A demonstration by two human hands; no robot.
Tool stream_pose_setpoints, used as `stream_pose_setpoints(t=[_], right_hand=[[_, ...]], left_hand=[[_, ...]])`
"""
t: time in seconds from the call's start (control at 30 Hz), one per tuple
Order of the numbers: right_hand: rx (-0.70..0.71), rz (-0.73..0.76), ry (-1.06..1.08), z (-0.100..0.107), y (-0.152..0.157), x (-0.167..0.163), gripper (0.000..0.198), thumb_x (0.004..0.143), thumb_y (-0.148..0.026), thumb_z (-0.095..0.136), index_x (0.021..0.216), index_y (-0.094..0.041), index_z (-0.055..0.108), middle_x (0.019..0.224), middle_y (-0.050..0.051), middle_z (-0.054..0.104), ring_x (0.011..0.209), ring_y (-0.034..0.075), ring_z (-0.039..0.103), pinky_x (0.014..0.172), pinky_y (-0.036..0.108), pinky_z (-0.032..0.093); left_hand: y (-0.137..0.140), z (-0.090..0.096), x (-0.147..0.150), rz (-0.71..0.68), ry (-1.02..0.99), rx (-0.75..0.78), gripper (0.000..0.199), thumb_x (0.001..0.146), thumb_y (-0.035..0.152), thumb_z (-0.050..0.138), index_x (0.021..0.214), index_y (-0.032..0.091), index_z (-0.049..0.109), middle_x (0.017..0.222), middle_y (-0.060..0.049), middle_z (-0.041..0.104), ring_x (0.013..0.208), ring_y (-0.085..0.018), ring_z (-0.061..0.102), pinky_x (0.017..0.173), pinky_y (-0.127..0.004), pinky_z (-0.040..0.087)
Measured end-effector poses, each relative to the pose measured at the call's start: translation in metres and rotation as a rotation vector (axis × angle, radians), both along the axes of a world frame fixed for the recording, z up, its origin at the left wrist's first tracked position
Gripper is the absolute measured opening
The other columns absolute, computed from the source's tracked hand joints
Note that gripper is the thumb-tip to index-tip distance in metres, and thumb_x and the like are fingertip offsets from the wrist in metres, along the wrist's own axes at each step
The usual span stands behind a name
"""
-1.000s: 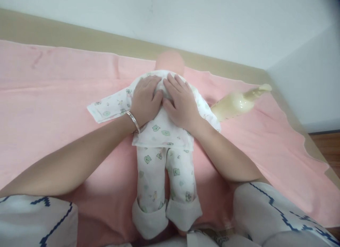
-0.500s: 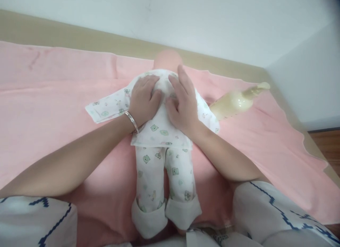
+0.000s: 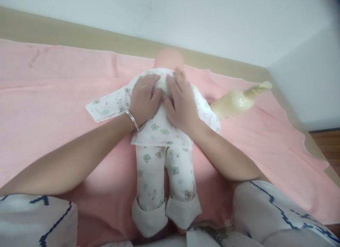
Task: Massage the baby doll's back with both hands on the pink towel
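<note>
A baby doll [image 3: 162, 133] in a white printed top and white trousers with turned-up cuffs lies stretched out, its head at the far end and its legs toward me. My left hand [image 3: 146, 96] lies open on the left of the doll's upper body, fingers together and thumb apart. On the other side my right hand [image 3: 182, 101] rests open on the top, its fingertips slightly blurred near the shoulder. Both thumbs point inward, with a strip of cloth between them. Neither hand grasps anything. The doll's face is not visible.
A pink cloth [image 3: 47, 126] covers most of the tan surface [image 3: 79, 29] under the doll. At the right lies a shiny pale yellow object with a narrow end [image 3: 235, 100], partly behind the doll's sleeve. White walls [image 3: 212, 27] stand behind.
My right hand's fingers have shifted slightly, drawing closer to one another and inward over the doll's top. My left hand and the doll stay in place.
</note>
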State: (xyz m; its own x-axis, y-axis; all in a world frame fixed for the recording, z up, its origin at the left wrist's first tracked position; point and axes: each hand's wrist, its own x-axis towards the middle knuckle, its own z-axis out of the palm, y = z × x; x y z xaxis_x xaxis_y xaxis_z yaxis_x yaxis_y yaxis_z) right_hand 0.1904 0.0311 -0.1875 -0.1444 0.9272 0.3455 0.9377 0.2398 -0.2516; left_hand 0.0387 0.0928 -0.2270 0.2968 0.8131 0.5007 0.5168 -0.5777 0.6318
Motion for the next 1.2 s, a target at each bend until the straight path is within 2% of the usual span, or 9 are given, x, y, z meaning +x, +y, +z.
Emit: stream_pose_setpoints(t=[0.1,0.27,0.3,0.47,0.8,1.2], right_hand=[[-0.066,0.019,-0.001,0.0011,-0.0003,-0.0003,0.051,0.099,-0.032,0.036,0.148,-0.019,0.044,0.164,0.011,0.032,0.156,0.032,0.023,0.126,0.062,0.021],[0.047,-0.062,0.034,0.0038,-0.0029,-0.0014,0.064,0.096,-0.031,0.042,0.157,-0.020,0.028,0.169,0.009,0.019,0.159,0.035,0.001,0.126,0.065,0.018],[0.043,-0.071,0.028,0.0046,-0.0034,-0.0019,0.063,0.096,-0.030,0.042,0.157,-0.021,0.028,0.168,0.009,0.021,0.159,0.034,0.002,0.126,0.064,0.018],[-0.073,-0.009,-0.006,0.0066,-0.0032,-0.0034,0.049,0.097,-0.026,0.037,0.144,-0.020,0.049,0.162,0.009,0.037,0.154,0.029,0.029,0.127,0.058,0.023],[-0.070,-0.004,0.004,0.0054,-0.0019,-0.0021,0.050,0.097,-0.028,0.036,0.143,-0.019,0.051,0.163,0.009,0.036,0.155,0.029,0.026,0.127,0.056,0.022],[-0.066,0.004,0.027,0.0051,-0.0014,-0.0011,0.049,0.097,-0.031,0.039,0.144,-0.023,0.051,0.162,0.006,0.038,0.155,0.028,0.027,0.127,0.057,0.022]], left_hand=[[-0.0005,0.0004,0.0001,-0.008,-0.011,-0.004,0.042,0.095,0.039,0.043,0.131,0.027,0.059,0.142,-0.006,0.060,0.137,-0.026,0.052,0.124,-0.047,0.038],[0.0003,0.0004,-0.0004,0.000,-0.004,-0.013,0.043,0.094,0.040,0.043,0.132,0.027,0.059,0.142,-0.006,0.060,0.136,-0.028,0.052,0.123,-0.051,0.038],[0.0007,0.0002,-0.0005,-0.004,-0.003,-0.017,0.043,0.095,0.042,0.043,0.132,0.027,0.058,0.142,-0.007,0.060,0.137,-0.029,0.052,0.123,-0.051,0.038],[0.0010,0.0000,-0.0003,-0.008,0.007,-0.026,0.044,0.098,0.048,0.038,0.132,0.027,0.057,0.142,-0.008,0.059,0.137,-0.027,0.052,0.124,-0.047,0.037],[0.0028,-0.0039,-0.0005,0.007,-0.003,0.022,0.042,0.099,0.048,0.040,0.131,0.028,0.058,0.141,-0.007,0.061,0.136,-0.025,0.054,0.123,-0.045,0.040],[0.0012,-0.0006,0.0005,0.002,0.001,-0.003,0.042,0.099,0.046,0.039,0.130,0.026,0.058,0.141,-0.007,0.061,0.136,-0.026,0.053,0.123,-0.044,0.039]])
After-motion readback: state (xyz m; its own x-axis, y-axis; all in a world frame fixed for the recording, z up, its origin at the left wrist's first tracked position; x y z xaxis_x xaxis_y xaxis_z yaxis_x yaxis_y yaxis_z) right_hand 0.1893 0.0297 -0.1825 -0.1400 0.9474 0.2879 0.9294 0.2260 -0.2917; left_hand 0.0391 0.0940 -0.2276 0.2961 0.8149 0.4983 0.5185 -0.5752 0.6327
